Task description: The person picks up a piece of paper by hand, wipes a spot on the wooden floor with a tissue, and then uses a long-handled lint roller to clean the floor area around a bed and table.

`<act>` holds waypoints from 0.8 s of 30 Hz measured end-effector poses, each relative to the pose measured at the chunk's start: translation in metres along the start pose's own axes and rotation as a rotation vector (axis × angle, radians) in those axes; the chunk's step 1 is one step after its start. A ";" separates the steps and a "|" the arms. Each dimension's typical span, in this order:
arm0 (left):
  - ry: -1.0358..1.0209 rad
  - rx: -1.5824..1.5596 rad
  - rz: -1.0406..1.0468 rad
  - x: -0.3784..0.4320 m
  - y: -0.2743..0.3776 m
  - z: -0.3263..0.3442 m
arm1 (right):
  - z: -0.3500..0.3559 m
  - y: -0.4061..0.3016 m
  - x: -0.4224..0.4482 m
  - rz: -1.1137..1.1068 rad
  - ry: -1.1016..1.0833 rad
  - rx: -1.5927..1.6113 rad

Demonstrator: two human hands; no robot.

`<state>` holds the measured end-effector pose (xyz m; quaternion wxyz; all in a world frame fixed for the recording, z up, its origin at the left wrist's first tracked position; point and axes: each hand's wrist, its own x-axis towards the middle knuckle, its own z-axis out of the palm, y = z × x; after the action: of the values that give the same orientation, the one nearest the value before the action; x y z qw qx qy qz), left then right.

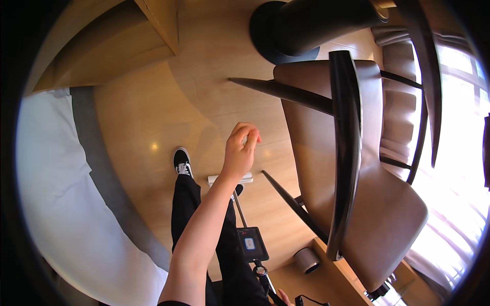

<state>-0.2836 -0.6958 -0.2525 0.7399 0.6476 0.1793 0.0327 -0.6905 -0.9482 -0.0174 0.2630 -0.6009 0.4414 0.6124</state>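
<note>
My left hand (242, 147) reaches out over the floor with its fingers closed around a small pale object (245, 140), mostly hidden in the fist. Below the wrist, a white floor-tool head (211, 179) lies across the floor near my feet, partly covered by my forearm. A thin metal pole (240, 209) runs from it towards me. Beside my leg is a small black device with a lit screen (252, 244), in line with the pole. Only a few fingers of my right hand (285, 297) show at the bottom edge, beside a black strap or handle; their grip is hidden.
A brown padded chair (314, 153) with dark wooden arms and legs stands close on the right. Behind it are a bright curtained window (455, 172) and a black pedestal base (268, 34). A white-covered bed (72, 183) lines the left. A dark bin (307, 260) stands lower right.
</note>
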 end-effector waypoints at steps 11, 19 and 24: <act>-0.561 0.218 -0.043 -0.115 0.154 -0.077 | -0.001 -0.077 0.080 -0.070 -0.122 0.155; -0.183 -0.227 -0.495 -0.148 0.203 -0.097 | 0.029 -0.104 0.059 -0.227 0.230 -0.043; -0.300 -0.031 -0.582 -0.148 0.219 -0.091 | 0.029 -0.013 -0.045 -0.323 0.255 0.149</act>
<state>-0.4098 -0.6168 -0.0162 0.7460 0.5555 0.2453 -0.2732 -0.6876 -0.9077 0.0195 0.3432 -0.7153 0.4131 0.4470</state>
